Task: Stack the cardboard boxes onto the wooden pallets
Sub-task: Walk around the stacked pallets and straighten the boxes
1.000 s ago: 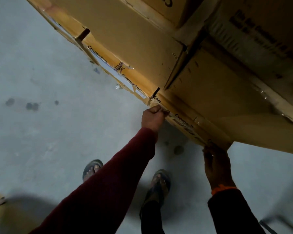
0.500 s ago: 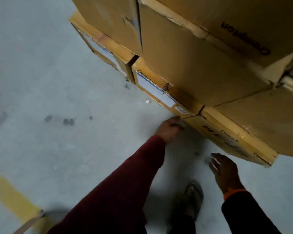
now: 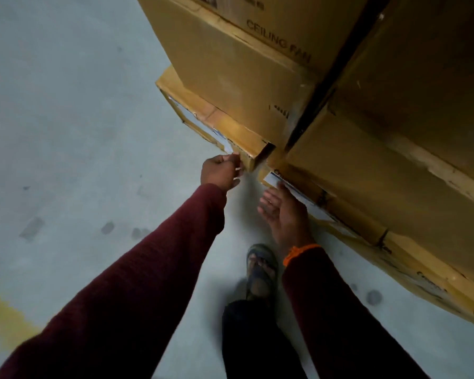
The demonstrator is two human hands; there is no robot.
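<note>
While the person stands tight against the stack, cardboard boxes [image 3: 381, 165] fill the upper right of the head view, piled several high. The bottom row juts out toward the grey floor [image 3: 66, 119].

Around: yellow stripe [image 3: 3, 318] at the lower left of the floor, dark spots [image 3: 107, 227] left of the left sleeve, one sandal [image 3: 260, 265] between the arms, just short of the stack.

Upper box [image 3: 238, 72] sits on the low left box [image 3: 216, 119] and covers most of its top. A dark gap [image 3: 326, 83] splits the two upper columns. All boxes closed, contents not visible. Upper box prints "CEILING FAN".

Left hand [image 3: 220, 172]: fingers curled round the near corner of the low left box, gripping it.

Right hand [image 3: 283, 212]: fingers straight, palm up, holding nothing, far edge against the low right box [image 3: 367, 225] beside its white label [image 3: 298, 194]. Orange band [image 3: 298, 251] on that wrist.

Hands apart, with the narrow slot between the two low boxes lying between them.

Versus half a second ago: right hand hovered off the boxes with fingers spread, now it is at the labelled edge. Left hand was at a seam of the bottom row, now it is on a corner. View has shifted, different print showing.
</note>
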